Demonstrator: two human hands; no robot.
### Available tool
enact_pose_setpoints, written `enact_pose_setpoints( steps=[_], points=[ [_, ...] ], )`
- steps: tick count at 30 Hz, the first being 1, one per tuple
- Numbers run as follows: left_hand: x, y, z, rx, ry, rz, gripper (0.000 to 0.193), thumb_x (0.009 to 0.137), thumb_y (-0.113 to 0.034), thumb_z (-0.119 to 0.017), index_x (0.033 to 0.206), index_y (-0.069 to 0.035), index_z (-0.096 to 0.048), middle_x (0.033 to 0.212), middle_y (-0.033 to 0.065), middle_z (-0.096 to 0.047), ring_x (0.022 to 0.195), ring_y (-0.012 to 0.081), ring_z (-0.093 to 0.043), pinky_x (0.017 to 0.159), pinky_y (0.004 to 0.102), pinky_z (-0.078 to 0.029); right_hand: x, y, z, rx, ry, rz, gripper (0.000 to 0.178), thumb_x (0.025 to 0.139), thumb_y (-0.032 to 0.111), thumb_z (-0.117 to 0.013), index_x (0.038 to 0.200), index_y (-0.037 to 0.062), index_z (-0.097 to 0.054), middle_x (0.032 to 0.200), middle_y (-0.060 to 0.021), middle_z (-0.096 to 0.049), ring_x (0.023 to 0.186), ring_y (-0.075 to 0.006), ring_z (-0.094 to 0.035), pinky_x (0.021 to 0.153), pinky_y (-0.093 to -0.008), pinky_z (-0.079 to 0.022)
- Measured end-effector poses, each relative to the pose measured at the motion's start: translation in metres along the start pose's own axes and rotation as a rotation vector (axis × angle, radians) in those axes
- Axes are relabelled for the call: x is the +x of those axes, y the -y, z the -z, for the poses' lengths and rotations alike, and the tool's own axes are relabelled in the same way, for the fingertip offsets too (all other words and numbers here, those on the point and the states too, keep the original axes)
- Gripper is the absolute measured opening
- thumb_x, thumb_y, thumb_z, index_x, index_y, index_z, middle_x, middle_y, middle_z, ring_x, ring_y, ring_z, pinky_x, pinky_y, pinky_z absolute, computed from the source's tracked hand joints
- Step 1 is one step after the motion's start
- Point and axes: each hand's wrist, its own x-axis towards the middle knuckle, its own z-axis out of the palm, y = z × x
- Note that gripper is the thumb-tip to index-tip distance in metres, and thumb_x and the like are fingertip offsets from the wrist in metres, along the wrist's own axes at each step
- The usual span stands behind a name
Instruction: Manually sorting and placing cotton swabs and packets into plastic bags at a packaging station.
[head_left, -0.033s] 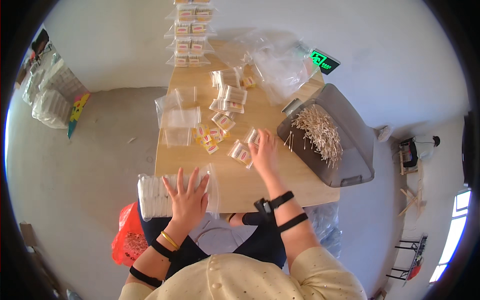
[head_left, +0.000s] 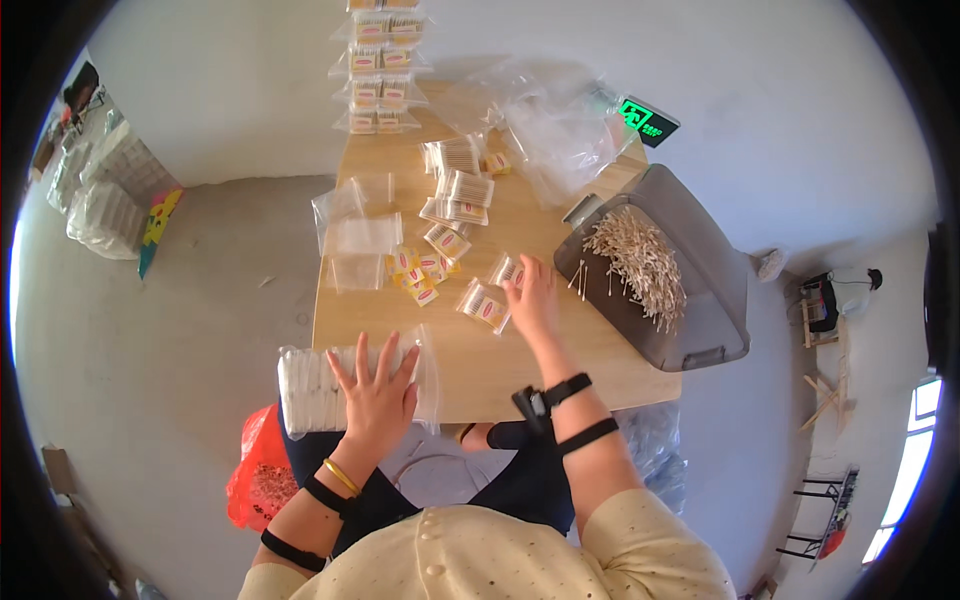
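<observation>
- White swabs [head_left: 645, 265] are heaped loose in a grey bin [head_left: 722, 300] at the right side of the wooden table [head_left: 580, 375]; this share is judged not yet packed.
- Small packets [head_left: 463, 187], filled with sticks and partly showing printed cards, are gathered in a loose pile along the middle of the table. They appear to be made up already, though whether each is sealed cannot be told.
- Nearer packets [head_left: 484, 307] are set apart from that pile, just beside the right hand [head_left: 528, 283]. Its thumb and index finger are bent toward the upper packet; whether that packet is pinched or only touched cannot be told.
- White, ribbed contents are seen in the bundle [head_left: 305, 392] at the near left corner, over which the left hand [head_left: 378, 388] is laid with its fingers spread wide. Nothing is seen to be pinched there.
- Yellow cards [head_left: 420, 276] are scattered between the packets and some flat clear bags [head_left: 368, 235] near the left edge; both supplies are judged unused.
- Filled bags [head_left: 380, 93] are stacked at the far end, with paired packets showing in the layers; this portion is judged finished. How many more are needed is not shown.
</observation>
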Motion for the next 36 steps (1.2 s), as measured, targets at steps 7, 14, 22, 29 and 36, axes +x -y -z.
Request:
enact_pose_setpoints(
  steps=[7,14,22,29,36],
  points=[
    [-0.004,0.006,-0.008,0.068,-0.021,-0.005,0.051,0.091,-0.029,-0.06,0.142,-0.023,-0.054,0.154,0.007,-0.039,0.145,0.0434,-0.025,0.11,0.0795,-0.005,0.003,-0.006,0.016,-0.026,0.145,-0.252,0.04,0.078,0.027,-0.08,0.106,0.0019,-0.065,0.118,-0.0198,-0.062,0.11,-0.036,-0.059,0.09,-0.045,-0.049],
    [-0.005,0.005,-0.015,0.093,-0.039,-0.028,0.05,0.094,-0.031,-0.056,0.143,-0.024,-0.052,0.154,0.0066,-0.038,0.145,0.0436,-0.025,0.109,0.0801,-0.006,-0.031,0.013,-0.01,0.247,0.235,-0.068,0.04,0.079,0.022,-0.079,0.103,-0.0031,-0.061,0.109,-0.0223,-0.063,0.1,-0.0355,-0.061,0.084,-0.042,-0.05],
    [-0.009,0.007,-0.016,0.136,-0.015,-0.016,0.051,0.096,-0.035,-0.055,0.145,-0.024,-0.05,0.155,0.0068,-0.035,0.144,0.044,-0.026,0.109,0.0804,-0.008,-0.106,0.028,0.002,0.936,0.441,-0.39,0.049,0.084,0.023,-0.078,0.122,0.0002,-0.057,0.113,-0.013,-0.066,0.097,-0.0265,-0.063,0.086,-0.0393,-0.05],
    [-0.005,0.005,-0.017,0.115,-0.003,-0.038,0.058,0.098,-0.051,-0.052,0.148,-0.022,-0.047,0.157,0.0057,-0.033,0.146,0.0424,-0.022,0.11,0.0793,-0.006,-0.111,0.065,0.0,1.364,1.056,-0.55,0.044,0.09,0.017,-0.072,0.13,0.0023,-0.06,0.119,-0.005,-0.066,0.112,-0.0163,-0.059,0.097,-0.0325,-0.046],
    [-0.01,0.004,-0.004,0.013,-0.025,-0.02,0.07,0.091,-0.055,-0.059,0.148,-0.017,-0.045,0.155,0.0061,-0.04,0.147,0.038,-0.025,0.113,0.074,-0.002,-0.09,0.084,-0.026,1.716,1.266,-0.337,0.028,0.091,0.012,-0.061,0.117,0.0018,-0.066,0.108,-0.0049,-0.068,0.103,-0.0164,-0.06,0.094,-0.0327,-0.045]
  ],
)
